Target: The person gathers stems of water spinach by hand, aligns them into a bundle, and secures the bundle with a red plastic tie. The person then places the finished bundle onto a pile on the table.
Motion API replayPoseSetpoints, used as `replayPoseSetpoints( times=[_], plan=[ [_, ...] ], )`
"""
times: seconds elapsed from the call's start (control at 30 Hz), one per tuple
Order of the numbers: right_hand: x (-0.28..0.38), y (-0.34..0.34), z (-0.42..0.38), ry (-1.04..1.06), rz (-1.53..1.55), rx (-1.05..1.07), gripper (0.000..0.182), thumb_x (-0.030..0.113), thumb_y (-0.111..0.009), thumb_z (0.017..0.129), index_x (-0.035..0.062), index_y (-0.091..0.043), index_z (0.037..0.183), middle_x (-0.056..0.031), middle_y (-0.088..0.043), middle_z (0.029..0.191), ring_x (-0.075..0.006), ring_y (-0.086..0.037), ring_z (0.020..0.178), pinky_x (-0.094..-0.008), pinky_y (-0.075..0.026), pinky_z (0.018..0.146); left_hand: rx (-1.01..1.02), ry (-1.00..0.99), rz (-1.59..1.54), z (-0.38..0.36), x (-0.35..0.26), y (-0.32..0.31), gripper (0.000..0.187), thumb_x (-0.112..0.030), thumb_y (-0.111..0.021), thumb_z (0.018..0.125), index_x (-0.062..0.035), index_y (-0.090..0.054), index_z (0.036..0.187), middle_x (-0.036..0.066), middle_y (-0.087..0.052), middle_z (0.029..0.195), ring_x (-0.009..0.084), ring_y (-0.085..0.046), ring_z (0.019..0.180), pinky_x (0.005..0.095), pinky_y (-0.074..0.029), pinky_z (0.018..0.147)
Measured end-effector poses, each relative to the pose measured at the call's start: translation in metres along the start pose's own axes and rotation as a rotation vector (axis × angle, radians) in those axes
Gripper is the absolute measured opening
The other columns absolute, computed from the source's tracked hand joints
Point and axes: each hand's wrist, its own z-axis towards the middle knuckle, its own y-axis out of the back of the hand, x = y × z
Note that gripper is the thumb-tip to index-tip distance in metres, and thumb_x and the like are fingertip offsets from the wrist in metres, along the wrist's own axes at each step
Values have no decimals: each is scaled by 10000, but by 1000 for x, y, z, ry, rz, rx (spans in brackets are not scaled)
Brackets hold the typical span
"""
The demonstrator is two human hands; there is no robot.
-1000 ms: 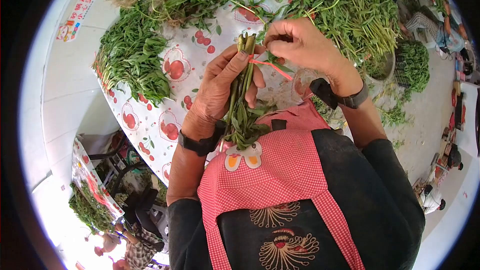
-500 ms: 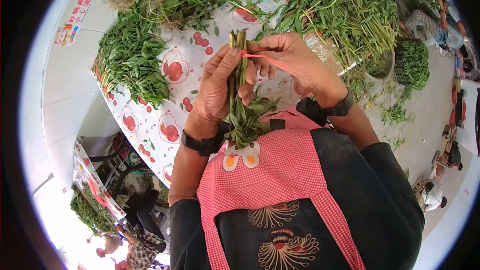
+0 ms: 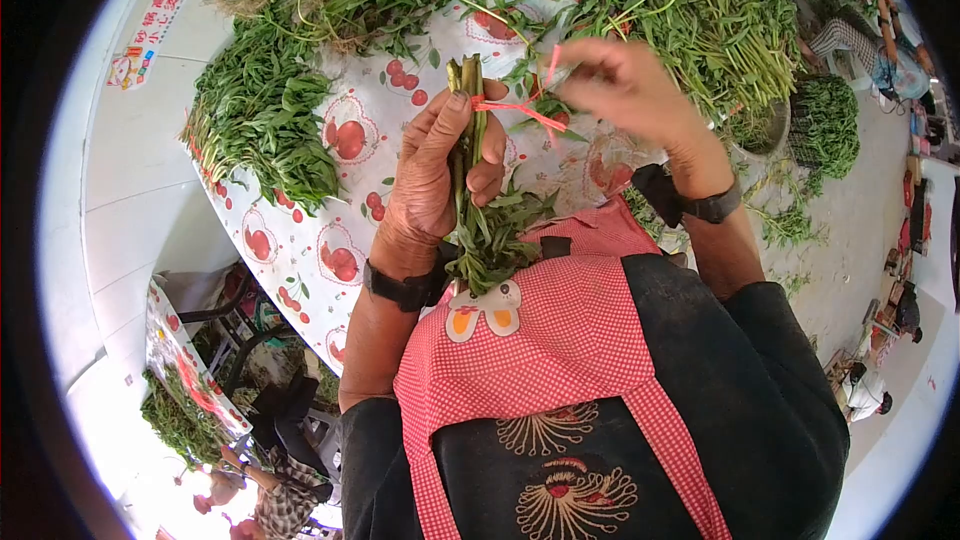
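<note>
My left hand (image 3: 435, 155) is closed around a bunch of leafy greens (image 3: 490, 230), its cut stems pointing up and its leaves hanging toward the apron. A thin red tie (image 3: 515, 108) circles the stems beside my left thumb, with loose ends sticking out to the right. My right hand (image 3: 630, 90) is raised to the right of the bunch, its fingers smeared by motion close to the tie's upper end.
Beneath my hands lies a fruit-patterned tablecloth (image 3: 345, 230). Heaps of greens (image 3: 690, 30) cover its far side, and a pile of greens (image 3: 265, 125) sits at the left. A black crate of greens (image 3: 825, 130) stands on the floor at right. Another person (image 3: 285, 500) is at lower left.
My right hand has moved right and slightly up, away from the stems. The tie's ends, earlier drawn out at my right fingers, now stick out loosely. My left hand keeps its hold.
</note>
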Motion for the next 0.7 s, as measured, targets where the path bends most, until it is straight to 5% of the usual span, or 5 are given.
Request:
replayPoseSetpoints(
  times=[0.07, 0.3, 0.53, 0.63, 0.7],
  plan=[
    [13, 16, -5, -77, 203, -414, 182, 162, -631, 833, 85, -691, 986, -11, -678, 854, -50, -582, 615, -186, -453, 533, -7, -22, 13, -1, 0, 2, 347, -296, -458, 969, 0, -504, 1143, 53, -557, 677, 77, -412, 428, 217, -370, 371],
    [55, -8, -14, -266, 395, 26, 255, 179, -623, 857, 57, -652, 1080, 7, -652, 815, -51, -552, 534, -167, -415, 415, -15, 2, 68, 2, 1, -8, 324, -286, -458, 971, -17, -498, 1147, 50, -558, 679, 76, -425, 435, 212, -372, 378],
    [26, -23, -7, -154, 204, 104, 221, 172, -599, 863, 26, -672, 1012, -2, -622, 696, -51, -529, 575, -213, -410, 479, -74, -17, 170, -3, 1, -13, 322, -290, -460, 971, -13, -515, 1126, 50, -558, 673, 84, -450, 444, 208, -385, 385],
    [19, -28, -9, -34, 270, -31, 206, 161, -576, 872, 6, -675, 964, 18, -574, 619, -36, -476, 555, -220, -378, 492, -67, -30, 154, -4, 2, -14, 325, -292, -467, 968, -7, -525, 1112, 49, -558, 686, 86, -453, 454, 210, -385, 389],
    [23, -31, -13, -242, 643, -5, 189, 162, -580, 877, 12, -673, 945, 28, -557, 610, -25, -449, 545, -212, -357, 476, -73, -52, 121, -2, 4, -17, 323, -289, -472, 967, -4, -525, 1108, 50, -558, 698, 86, -455, 463, 213, -386, 392]
  ],
)
